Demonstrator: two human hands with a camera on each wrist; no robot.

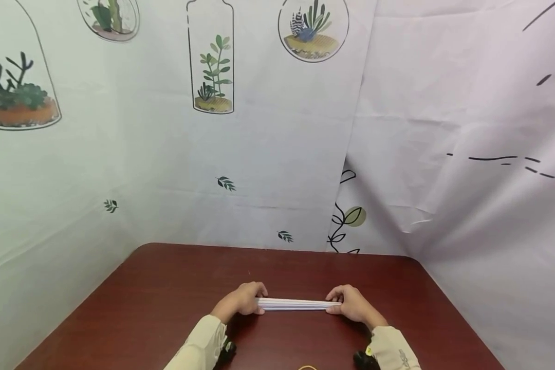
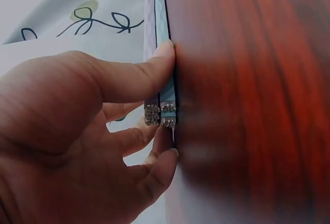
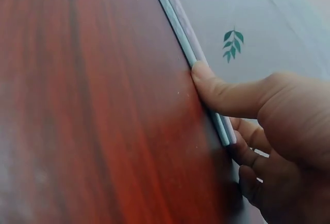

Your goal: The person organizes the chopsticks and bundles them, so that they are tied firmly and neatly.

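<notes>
A thin, flat stack with pale layered edges (image 1: pixel 298 304) is seen almost edge-on at the middle of the table, held between both hands. My left hand (image 1: pixel 246 299) grips its left end, thumb on the near edge and fingers behind. My right hand (image 1: pixel 353 304) pinches the right end in the same way. Up close, the left wrist view shows two strips side by side, a lilac strip (image 2: pixel 150 18) and a mint strip (image 2: pixel 162 18), with shiny, bumpy bits (image 2: pixel 167 107) near the end. Exactly what the stack is cannot be told.
The dark red-brown table (image 1: pixel 180 288) has rounded far corners. A white cloth (image 1: pixel 268 154) printed with plants hangs behind it and along the sides. Part of a thin yellow ring (image 1: pixel 307 367) shows at the bottom edge, between the forearms.
</notes>
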